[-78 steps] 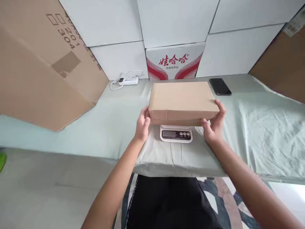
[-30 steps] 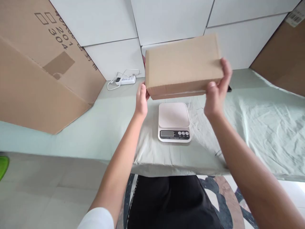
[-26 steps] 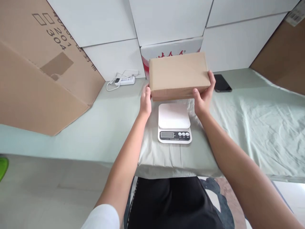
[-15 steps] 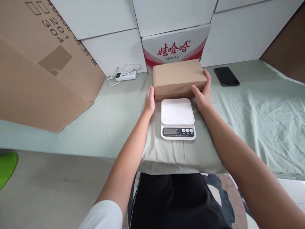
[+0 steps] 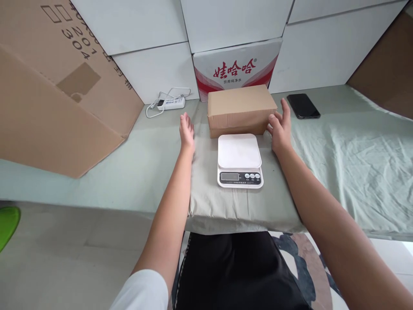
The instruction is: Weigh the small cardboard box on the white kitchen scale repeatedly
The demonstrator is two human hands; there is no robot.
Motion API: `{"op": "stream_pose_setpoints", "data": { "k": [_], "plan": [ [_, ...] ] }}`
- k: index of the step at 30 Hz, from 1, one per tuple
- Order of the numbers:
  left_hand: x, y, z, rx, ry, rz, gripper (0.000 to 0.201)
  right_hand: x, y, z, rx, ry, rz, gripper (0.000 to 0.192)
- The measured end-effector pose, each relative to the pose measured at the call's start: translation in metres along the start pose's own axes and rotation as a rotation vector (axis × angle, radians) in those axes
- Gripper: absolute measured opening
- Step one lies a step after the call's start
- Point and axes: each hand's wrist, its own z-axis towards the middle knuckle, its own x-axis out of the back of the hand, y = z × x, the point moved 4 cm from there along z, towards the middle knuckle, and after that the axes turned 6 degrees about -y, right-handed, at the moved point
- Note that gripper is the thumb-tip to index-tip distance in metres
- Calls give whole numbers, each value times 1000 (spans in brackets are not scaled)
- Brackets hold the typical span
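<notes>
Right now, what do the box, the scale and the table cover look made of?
Box: plain brown cardboard, matte, with folded edges. Scale: probably white plastic, its smooth top slightly glossy. Cover: thin pale green fabric, judging by its wrinkles and draped edge.

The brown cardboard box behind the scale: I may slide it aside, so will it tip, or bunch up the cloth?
The brown cardboard box lies low and flat on the cloth, so it probably won't tip. Its faces look stiff and unbulged. The cloth is wrinkled and loose, so pushing may bunch it; lifting seems safer.
</notes>
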Motion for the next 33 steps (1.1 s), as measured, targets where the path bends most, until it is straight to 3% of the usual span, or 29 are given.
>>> {"op": "stream_pose_setpoints", "data": {
  "k": [4, 9, 15, 33],
  "plan": [
    [-17, -7, -3, 75, -154, -14, 94, -9, -1, 0, -157, -77, 98, 122],
    [-33, -17, -6, 124, -304, -15, 89, -11, -14, -1, -115, -72, 79, 123],
    [-35, -21, -6, 95, -340, -18, 92, -13, -17, -1, -76, -52, 32, 108],
    [-37, -24, -5, 73, -314, -7, 83, -14, -8, 3, -78, -25, 75, 115]
  ]
}}
